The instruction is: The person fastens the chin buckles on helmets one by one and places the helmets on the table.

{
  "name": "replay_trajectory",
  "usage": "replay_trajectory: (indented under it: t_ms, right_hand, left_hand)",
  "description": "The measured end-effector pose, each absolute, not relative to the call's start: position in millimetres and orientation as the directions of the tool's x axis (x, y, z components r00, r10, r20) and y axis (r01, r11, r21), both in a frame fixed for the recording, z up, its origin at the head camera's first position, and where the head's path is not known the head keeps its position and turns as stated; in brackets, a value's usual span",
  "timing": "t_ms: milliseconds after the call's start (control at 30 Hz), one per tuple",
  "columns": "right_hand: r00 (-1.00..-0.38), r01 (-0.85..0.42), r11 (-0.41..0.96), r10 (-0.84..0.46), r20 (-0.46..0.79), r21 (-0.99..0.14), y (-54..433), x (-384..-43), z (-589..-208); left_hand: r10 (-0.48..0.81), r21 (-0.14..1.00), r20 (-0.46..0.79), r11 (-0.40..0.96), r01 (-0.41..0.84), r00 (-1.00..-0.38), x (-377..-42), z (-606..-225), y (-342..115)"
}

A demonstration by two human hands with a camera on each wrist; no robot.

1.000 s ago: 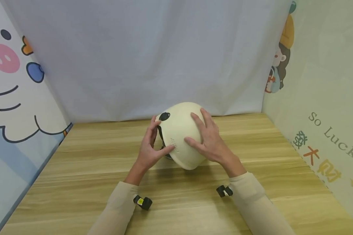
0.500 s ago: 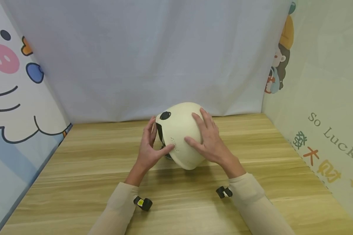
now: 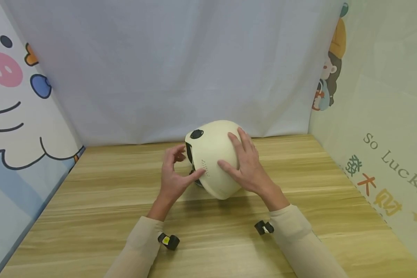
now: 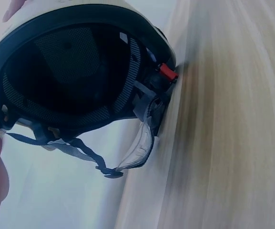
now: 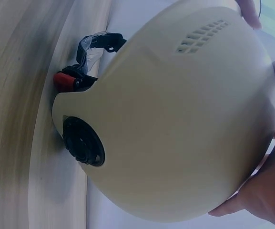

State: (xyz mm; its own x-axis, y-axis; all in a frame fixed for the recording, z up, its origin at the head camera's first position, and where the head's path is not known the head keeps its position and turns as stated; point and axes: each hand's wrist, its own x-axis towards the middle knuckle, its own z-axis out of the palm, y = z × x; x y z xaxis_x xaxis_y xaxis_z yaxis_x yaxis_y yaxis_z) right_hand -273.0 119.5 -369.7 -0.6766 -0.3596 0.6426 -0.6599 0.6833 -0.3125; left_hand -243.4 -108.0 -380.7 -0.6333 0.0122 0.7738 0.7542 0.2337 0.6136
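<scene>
A cream-white helmet point(image 3: 217, 154) is tipped on its side, its opening facing left. It has a round black disc point(image 5: 83, 141), a patch of vent holes point(image 5: 203, 36) and a dark padded interior point(image 4: 66, 71). My right hand point(image 3: 246, 166) holds the outer shell with spread, curved fingers. My left hand point(image 3: 173, 173) touches the shell near the vents with its thumb, while its other fingers bend loosely just off the open rim. Inside the left wrist view, a dark chin strap point(image 4: 82, 155) hangs with a pale pad and a red buckle point(image 4: 168, 72).
The helmet is over a wood-grain table point(image 3: 107, 208). Behind it hangs a grey-white curtain point(image 3: 180, 69). Printed panels stand at both sides, a cartoon panel point(image 3: 21, 116) on the left and a lettered panel point(image 3: 378, 116) on the right.
My left fingers have come away from the far rim and drawn back left, with the thumb still at the vents. The helmet has shifted very slightly; my right hand keeps its place.
</scene>
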Motion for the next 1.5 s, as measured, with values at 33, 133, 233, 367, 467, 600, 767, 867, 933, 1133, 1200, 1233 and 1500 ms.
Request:
replay_trajectory:
  t_ms: [33,133,233,367,467,600,767,867,933,1133,1200,1233,1500]
  right_hand:
    - [-0.677,-0.660,0.683,-0.359,0.643,-0.313,120,-273,-370]
    - [-0.677,-0.659,0.684,-0.359,0.643,-0.312,120,-273,-370]
    - [-0.682,-0.653,0.689,-0.357,0.638,-0.313,120,-273,-369]
    - [-0.687,-0.647,0.694,-0.351,0.637,-0.316,120,-272,-369]
    - [-0.692,-0.636,0.704,-0.341,0.636,-0.314,120,-272,-368]
    - [-0.702,-0.622,0.715,-0.329,0.632,-0.318,120,-271,-368]
    - [-0.712,-0.608,0.721,-0.310,0.630,-0.333,119,-270,-369]
    - [-0.717,-0.598,0.726,-0.298,0.630,-0.338,118,-269,-369]
    - [-0.720,-0.594,0.729,-0.292,0.630,-0.341,118,-269,-370]
    - [-0.726,-0.585,0.734,-0.284,0.626,-0.346,116,-269,-371]
    - [-0.727,-0.583,0.736,-0.283,0.625,-0.345,115,-268,-371]
    - [-0.728,-0.581,0.737,-0.282,0.625,-0.345,115,-268,-371]
    - [-0.728,-0.581,0.734,-0.275,0.628,-0.351,115,-266,-368]
  left_hand:
    - [0.035,0.613,0.772,0.222,0.758,-0.635,-243,-381,-108]
    - [0.108,0.621,0.761,0.164,0.766,-0.640,-244,-382,-109]
    - [0.144,0.625,0.756,0.130,0.769,-0.639,-245,-384,-110]
    - [0.144,0.646,0.748,0.067,0.760,-0.648,-246,-385,-109]
    - [0.140,0.681,0.721,0.034,0.731,-0.678,-245,-385,-108]
    - [0.128,0.727,0.681,-0.001,0.686,-0.721,-242,-384,-105]
    - [0.150,0.721,0.689,-0.036,0.692,-0.709,-236,-387,-96]
    - [0.161,0.721,0.690,-0.061,0.690,-0.706,-232,-390,-91]
    - [0.162,0.730,0.681,-0.081,0.678,-0.714,-229,-391,-89]
    - [0.177,0.733,0.678,-0.095,0.673,-0.713,-225,-395,-88]
    - [0.178,0.734,0.678,-0.109,0.670,-0.714,-224,-396,-87]
    - [0.175,0.737,0.675,-0.119,0.665,-0.717,-223,-396,-86]
    - [0.110,0.781,0.622,-0.151,0.606,-0.775,-211,-397,-75]
